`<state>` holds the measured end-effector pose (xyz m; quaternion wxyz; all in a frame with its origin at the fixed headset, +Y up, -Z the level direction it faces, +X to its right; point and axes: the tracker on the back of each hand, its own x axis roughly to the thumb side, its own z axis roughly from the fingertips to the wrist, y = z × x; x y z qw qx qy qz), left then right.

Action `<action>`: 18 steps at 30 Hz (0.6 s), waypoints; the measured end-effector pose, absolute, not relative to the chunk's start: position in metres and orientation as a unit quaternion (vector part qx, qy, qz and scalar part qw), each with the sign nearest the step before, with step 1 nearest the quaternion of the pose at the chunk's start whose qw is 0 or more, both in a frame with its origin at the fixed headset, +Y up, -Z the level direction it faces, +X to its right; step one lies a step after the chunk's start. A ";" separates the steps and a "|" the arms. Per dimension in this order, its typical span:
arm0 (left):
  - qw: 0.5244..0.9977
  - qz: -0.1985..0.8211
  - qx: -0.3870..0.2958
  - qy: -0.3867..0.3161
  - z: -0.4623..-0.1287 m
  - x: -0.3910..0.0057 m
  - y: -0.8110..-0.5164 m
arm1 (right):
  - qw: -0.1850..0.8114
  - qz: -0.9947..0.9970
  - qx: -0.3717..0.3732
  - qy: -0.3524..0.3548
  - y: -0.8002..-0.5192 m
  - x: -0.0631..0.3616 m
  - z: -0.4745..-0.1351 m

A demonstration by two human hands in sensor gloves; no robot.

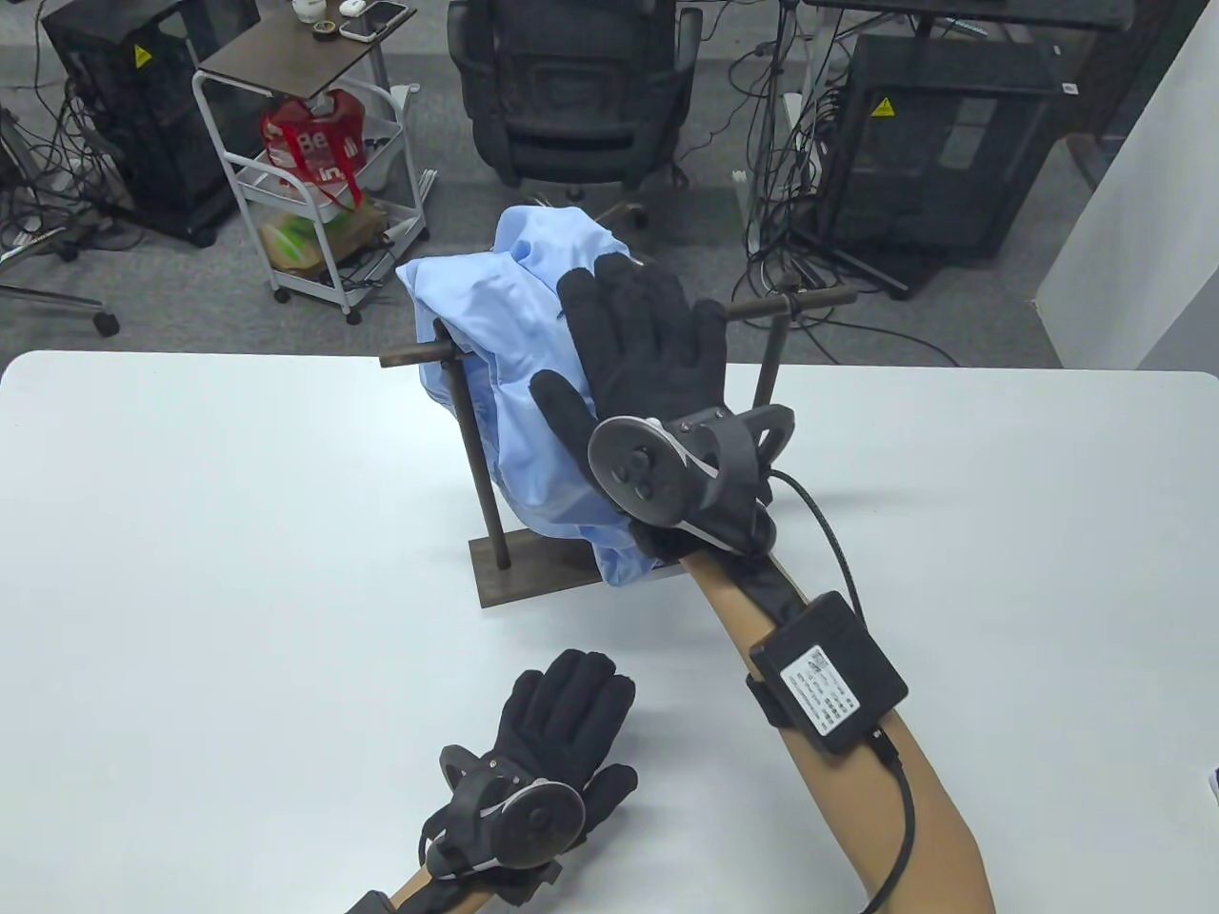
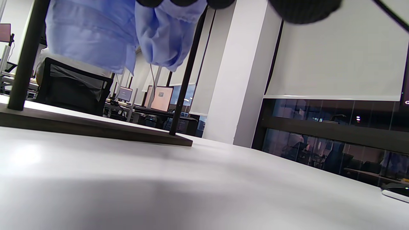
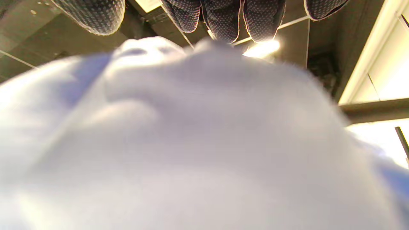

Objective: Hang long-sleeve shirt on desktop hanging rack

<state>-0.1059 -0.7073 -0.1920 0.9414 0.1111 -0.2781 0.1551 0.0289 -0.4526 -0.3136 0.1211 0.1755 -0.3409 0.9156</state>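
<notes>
On the floor beyond the table's far left stands a white cart [image 1: 314, 181] with a red bag [image 1: 314, 143] hanging in it and phones on its top shelf. The table [image 1: 190, 533] itself is white and bare on this side.

Near the front edge, left of middle, the left hand [image 1: 552, 733] lies palm down on the tabletop, fingers stretched out flat and together, thumb out to the side, holding nothing. From its wrist camera only dark fingertips [image 2: 303, 9] show along the top edge, with the tabletop running out below them.

Just past that hand stands the rack [image 1: 457, 419]: a dark flat base, two thin uprights and a crossbar. The shirt [image 1: 495, 381], pale blue, is bunched over the crossbar's left half, rising in a lump above the bar and hanging down the near side almost to the base. In the left wrist view its lower folds [image 2: 96, 35] dangle between the two posts, clear of the base.

The right hand [image 1: 648, 352] is spread open against the shirt's right side, palm on the cloth, fingers pointing up and away, thumb out to the left. It presses rather than grips. Its wrist camera shows blurred pale cloth [image 3: 191, 143] filling the frame, the fingertips [image 3: 262, 19] straight above it.

Right of the hand the bare end of the crossbar [image 1: 809, 303] sticks out. An office chair [image 1: 571, 86] sits behind.
</notes>
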 end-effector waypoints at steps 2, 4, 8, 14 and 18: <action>0.942 0.154 0.111 -0.277 -0.192 -0.106 -0.707 | 0.129 0.917 0.183 -0.331 -0.455 0.037 -0.303; 0.942 0.153 0.110 -0.276 -0.192 -0.106 -0.707 | 0.144 0.918 0.195 -0.313 -0.462 0.048 -0.290; 0.943 0.153 0.109 -0.275 -0.193 -0.106 -0.707 | 0.158 0.918 0.215 -0.292 -0.484 0.071 -0.266; 0.944 0.155 0.108 -0.272 -0.194 -0.106 -0.707 | 0.187 0.916 0.243 -0.260 -0.554 0.108 -0.222; 0.944 0.153 0.107 -0.272 -0.195 -0.105 -0.707 | 0.195 0.921 0.244 -0.233 -0.601 0.127 -0.202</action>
